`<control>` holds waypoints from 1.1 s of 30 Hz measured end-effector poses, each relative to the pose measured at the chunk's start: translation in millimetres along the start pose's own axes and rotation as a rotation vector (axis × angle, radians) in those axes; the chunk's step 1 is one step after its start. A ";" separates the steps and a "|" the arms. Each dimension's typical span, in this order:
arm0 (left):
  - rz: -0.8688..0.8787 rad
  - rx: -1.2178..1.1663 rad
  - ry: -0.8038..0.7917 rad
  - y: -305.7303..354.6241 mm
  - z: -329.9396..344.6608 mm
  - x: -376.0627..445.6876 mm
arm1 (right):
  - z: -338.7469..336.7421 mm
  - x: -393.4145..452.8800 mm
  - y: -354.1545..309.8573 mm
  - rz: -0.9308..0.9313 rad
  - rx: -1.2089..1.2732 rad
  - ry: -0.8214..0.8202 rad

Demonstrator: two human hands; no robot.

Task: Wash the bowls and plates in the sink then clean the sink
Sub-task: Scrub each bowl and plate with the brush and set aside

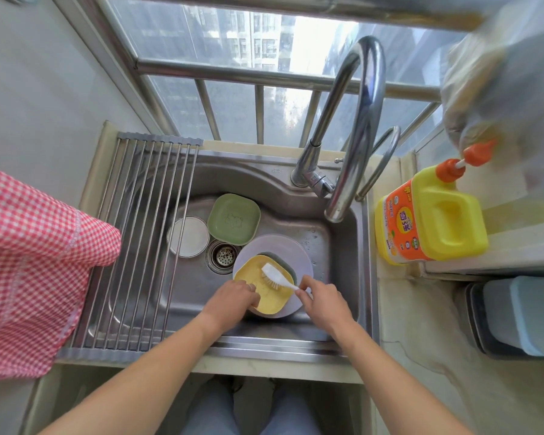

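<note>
Head view: looks straight down into a steel sink [343, 246] set in a pale counter [421, 324] under a barred window.
Left hand [233, 298]: its grip is curled over the near left rim of the yellow dish [252, 276], holding it steady.
Right hand [322, 298]: its grip is pinched round the white handle of the dish brush [277, 277], fingers closed on the handle's near end.
Dish brush: head and bristles rest on the inside of the yellow dish, handle slanting back to the right hand.
Yellow dish: square with rounded corners, sitting on top of a green dish [285, 265] of which only an edge shows, both stacked on a round pale plate [283, 249] at the near right of the basin.
Other dishes: a green square dish [234, 221] with a faint embossed figure lies at the back of the basin; a round white plate [189, 237] lies just beside it to the left, partly under the rack.
Drain [223, 255]: strainer sits between the white plate and the pale plate.
Rack [142, 246]: roll-up steel rods span the left part of the sink.
Faucet [352, 127]: tall curved spout, its mouth over the right side of the basin.
Detergent bottle [431, 215]: yellow jug with an orange cap and an orange label, on the counter right of the sink; the label's print is too small to read.
Stamp: small raised lettering on the sink deck behind the basin, unreadable.
Cloth [35, 259]: red-and-white check fabric hangs at the left edge.
</note>
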State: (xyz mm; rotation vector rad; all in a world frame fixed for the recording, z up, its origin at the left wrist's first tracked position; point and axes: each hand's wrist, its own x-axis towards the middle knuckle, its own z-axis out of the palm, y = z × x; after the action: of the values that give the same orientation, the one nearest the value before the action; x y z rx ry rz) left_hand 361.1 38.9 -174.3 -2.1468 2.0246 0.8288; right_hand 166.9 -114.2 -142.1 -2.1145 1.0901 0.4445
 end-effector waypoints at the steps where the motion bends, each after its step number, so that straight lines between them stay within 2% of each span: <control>1: -0.013 -0.061 0.053 1.9 -3.0 -3.9 | -2.3 -1.8 0.5 0.012 0.000 0.001; 4: -0.171 -0.342 0.218 8.5 -7.4 -15.7 | -9.2 -10.6 -1.3 0.037 0.045 0.016; 8: -0.478 -0.813 0.363 16.7 -19.1 -23.4 | -23.2 -23.7 -13.4 0.064 0.232 0.152; 11: -0.710 -1.018 0.364 25.2 -33.3 -24.3 | -34.7 -31.4 -21.5 0.039 0.394 0.183; 15: -0.871 -1.194 0.310 23.7 -27.9 -19.8 | -48.3 -41.7 -30.5 -0.037 0.495 0.093; 17: -0.926 -1.277 0.276 13.0 -12.0 -16.6 | -48.2 -43.4 -29.5 0.004 0.459 0.066; 21: -0.938 -1.386 0.198 -2.6 11.8 -12.0 | -46.9 -43.1 -29.1 0.177 0.368 0.121; 25: -0.943 -1.441 0.172 6.8 -22.5 -23.6 | -55.6 -47.5 -35.6 0.129 0.494 0.008; 29: -0.946 -1.483 0.158 19.7 -47.3 -30.1 | -64.9 -42.7 -30.5 0.195 0.361 0.065; 33: -0.985 -1.567 0.207 25.8 -56.2 -27.3 | -72.5 -48.3 -46.4 0.015 0.518 -0.158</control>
State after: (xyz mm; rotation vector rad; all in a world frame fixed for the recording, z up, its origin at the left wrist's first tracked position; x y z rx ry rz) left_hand 355.6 37.3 -106.9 -3.2139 -0.3539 2.2711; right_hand 175.0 -120.7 -44.0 -1.5908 1.0011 0.2896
